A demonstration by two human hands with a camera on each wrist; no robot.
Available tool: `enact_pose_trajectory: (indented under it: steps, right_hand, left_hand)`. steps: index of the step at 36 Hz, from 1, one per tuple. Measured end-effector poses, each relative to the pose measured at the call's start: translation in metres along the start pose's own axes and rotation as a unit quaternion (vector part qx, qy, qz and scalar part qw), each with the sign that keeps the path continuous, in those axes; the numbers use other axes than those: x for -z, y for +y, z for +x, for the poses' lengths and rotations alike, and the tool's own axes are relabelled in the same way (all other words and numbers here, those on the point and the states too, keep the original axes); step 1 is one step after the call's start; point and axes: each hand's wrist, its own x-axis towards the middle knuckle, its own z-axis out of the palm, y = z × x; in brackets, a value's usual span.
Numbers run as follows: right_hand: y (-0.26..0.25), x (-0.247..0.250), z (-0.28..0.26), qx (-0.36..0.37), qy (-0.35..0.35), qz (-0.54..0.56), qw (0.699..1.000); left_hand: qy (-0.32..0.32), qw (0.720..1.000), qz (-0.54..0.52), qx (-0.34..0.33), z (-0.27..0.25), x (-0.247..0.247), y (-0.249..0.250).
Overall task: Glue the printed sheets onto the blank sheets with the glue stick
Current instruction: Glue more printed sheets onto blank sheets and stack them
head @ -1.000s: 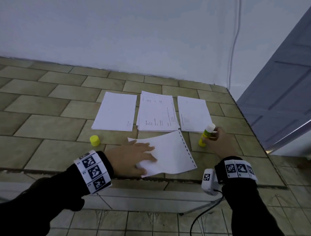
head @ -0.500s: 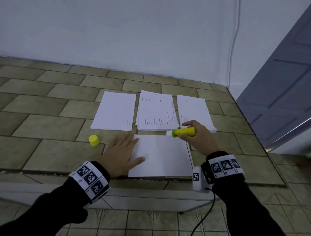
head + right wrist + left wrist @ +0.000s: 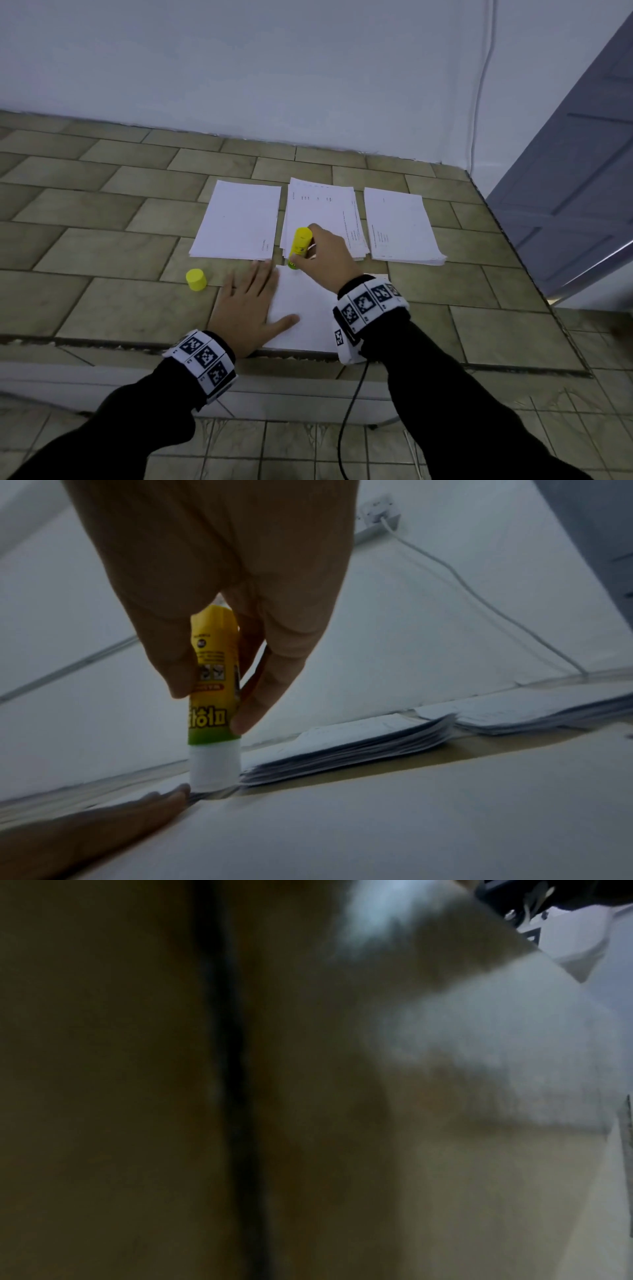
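Since the earlier frame the glue stick (image 3: 300, 244) has swung from lying sideways to upright, tip on the near sheet (image 3: 308, 315) at its 11 o'clock corner. The right hand (image 3: 325, 255) pinches the barrel; the left hand (image 3: 248, 305), fingers spread flat, pins the 9 o'clock edge. Hard dragging could wrinkle the unpinned paper.

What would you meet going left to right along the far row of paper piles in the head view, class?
Left pile, with almost no print showing → middle pile of printed sheets, partly behind the glue stick in the right hand → right pile.
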Motion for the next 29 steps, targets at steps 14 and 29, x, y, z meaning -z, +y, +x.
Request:
enact_pose_trajectory:
  steps: [14, 29]
  right_hand:
    - [-0.009, -0.011, 0.001, -0.014, -0.029, -0.062, 0.998]
    - [0.080, 0.076, -0.049, -0.141, 0.102, -0.064, 0.983]
  left_hand:
    - [0.024, 1.000, 0.002, -0.005, 0.002, -0.004, -0.003]
    - [0.042, 0.999, 0.015, -0.008, 0.000, -0.010, -0.003]
